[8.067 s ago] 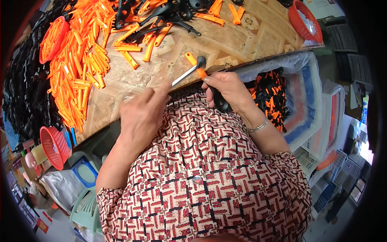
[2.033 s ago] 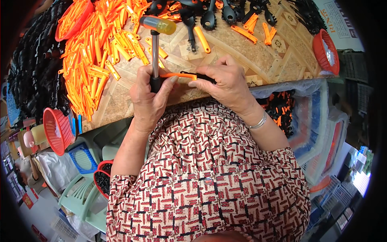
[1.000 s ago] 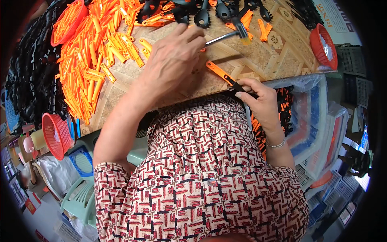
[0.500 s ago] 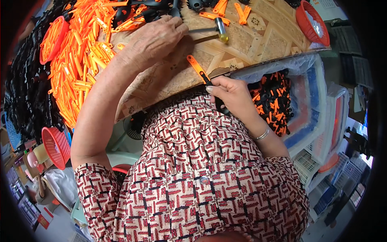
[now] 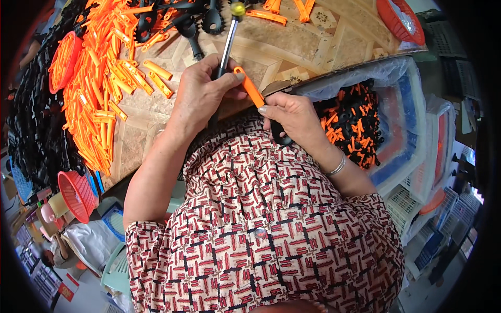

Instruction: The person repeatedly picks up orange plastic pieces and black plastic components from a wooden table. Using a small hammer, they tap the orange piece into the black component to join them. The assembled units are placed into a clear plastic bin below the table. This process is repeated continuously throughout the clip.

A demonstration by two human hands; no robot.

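My left hand [image 5: 201, 94] is closed around the black grip of a small hammer [image 5: 227, 47]. The hammer points away from me, its yellow-faced head at the top of the view. The left thumb touches the far end of an orange handle [image 5: 252, 91]. My right hand [image 5: 295, 117] pinches that handle's near end, where it meets a black utensil. Part of the black utensil [image 5: 282, 137] shows below the right fingers; the rest is hidden. Black pasta spoons [image 5: 212, 22] lie beyond my left hand.
A big heap of orange handles [image 5: 96, 88] covers the table's left, with a red basket [image 5: 66, 62] on it and black parts [image 5: 34, 120] beyond. Another red basket [image 5: 402, 23] stands far right. Right of my lap, a plastic-lined container [image 5: 402, 125] holds black-and-orange pieces [image 5: 357, 128].
My left hand has come back toward me from the black spoons, and the hammer has swung from pointing right to pointing away. Its thumb now meets the orange handle. The right hand stays nearly in place.
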